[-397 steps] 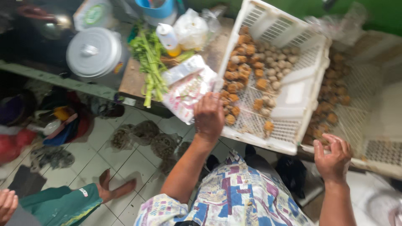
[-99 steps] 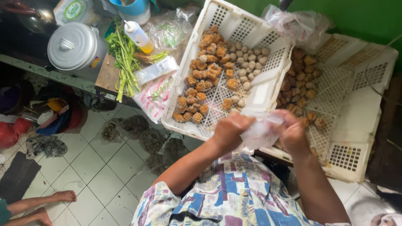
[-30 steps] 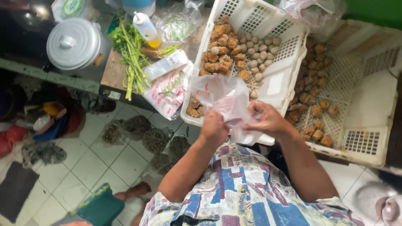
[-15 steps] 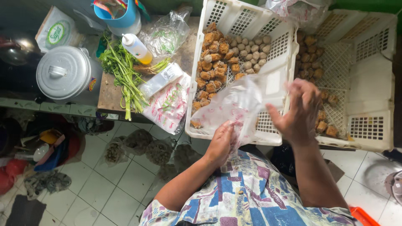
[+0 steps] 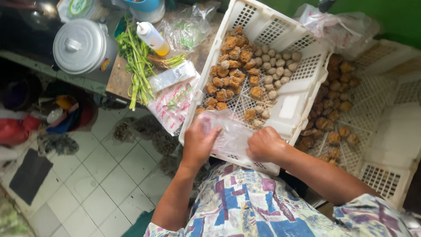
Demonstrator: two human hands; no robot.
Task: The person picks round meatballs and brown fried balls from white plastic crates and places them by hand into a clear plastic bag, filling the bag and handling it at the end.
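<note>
Head view | clear plastic bag now lowered from mid-air onto white crate near rim | left hand and right hand both closed on it, spreading its mouth

A single head-worn camera looks steeply down from above the person's chest, facing forward over the near edge of the white perforated plastic crate. It sits close: both forearms fill the lower frame. The wooden counter's near-left corner and the white tiled floor lie at left.
</note>
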